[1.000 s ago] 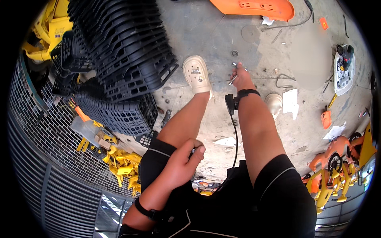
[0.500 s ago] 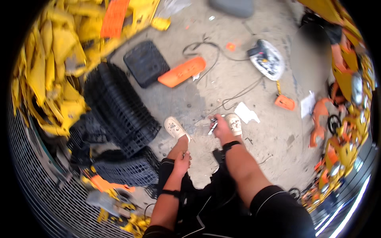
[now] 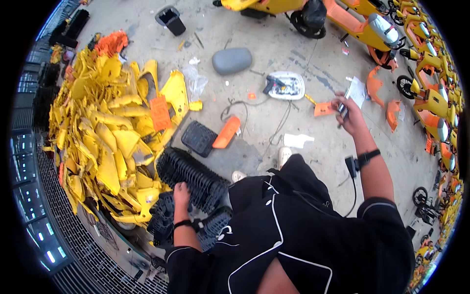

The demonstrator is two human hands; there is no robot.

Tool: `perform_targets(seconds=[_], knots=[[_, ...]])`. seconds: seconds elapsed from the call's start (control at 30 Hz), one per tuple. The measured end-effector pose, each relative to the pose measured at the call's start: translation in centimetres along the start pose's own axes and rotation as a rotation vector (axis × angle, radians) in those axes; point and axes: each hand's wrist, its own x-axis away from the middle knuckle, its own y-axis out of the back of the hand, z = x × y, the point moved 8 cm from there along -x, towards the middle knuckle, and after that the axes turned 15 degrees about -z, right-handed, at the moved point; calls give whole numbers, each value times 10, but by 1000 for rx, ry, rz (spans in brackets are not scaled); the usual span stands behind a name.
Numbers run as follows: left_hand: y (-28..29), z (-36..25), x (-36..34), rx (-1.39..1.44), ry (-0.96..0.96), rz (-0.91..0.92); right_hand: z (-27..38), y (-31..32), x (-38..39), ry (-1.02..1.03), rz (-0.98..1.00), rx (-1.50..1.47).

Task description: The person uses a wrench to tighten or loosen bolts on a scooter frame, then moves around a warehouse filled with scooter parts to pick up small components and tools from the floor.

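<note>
My right hand (image 3: pixel 350 117) is raised to the right over the floor, its fingers closed round a slim dark and silver object (image 3: pixel 343 113) whose kind I cannot make out. Beyond it lie a white sheet of paper (image 3: pixel 356 92) and a small orange panel (image 3: pixel 323 109). Low on the left, my left hand (image 3: pixel 181 195) is closed in front of a stack of black plastic baskets (image 3: pixel 193 176). What it holds, if anything, is hidden. A loose black basket (image 3: pixel 162 220) lies beside that forearm.
A heap of yellow plastic panels (image 3: pixel 110 142) fills the left side. Ahead lie a black slab (image 3: pixel 199 138), an orange cover (image 3: pixel 226 132), a grey seat (image 3: pixel 232 61) and a white-rimmed tray (image 3: pixel 299 88) of small parts, with cords nearby. Yellow scooters (image 3: pixel 431 100) line the right.
The view has tilted up, showing more of the heap and scooters. My right hand has risen from beside my right foot, still gripping the object; my left hand has moved out to the baskets.
</note>
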Motion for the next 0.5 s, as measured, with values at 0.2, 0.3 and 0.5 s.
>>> perform_targets(seconds=[0.2, 0.3, 0.5], knots=[[46, 69, 59, -9, 330, -149, -47, 143, -31, -144, -18, 112], [-31, 77, 142, -1138, -914, 443, -69, 188, -39, -215, -21, 50], [-144, -115, 207, -807, -221, 505, -41, 225, 14, -320, -132, -492]])
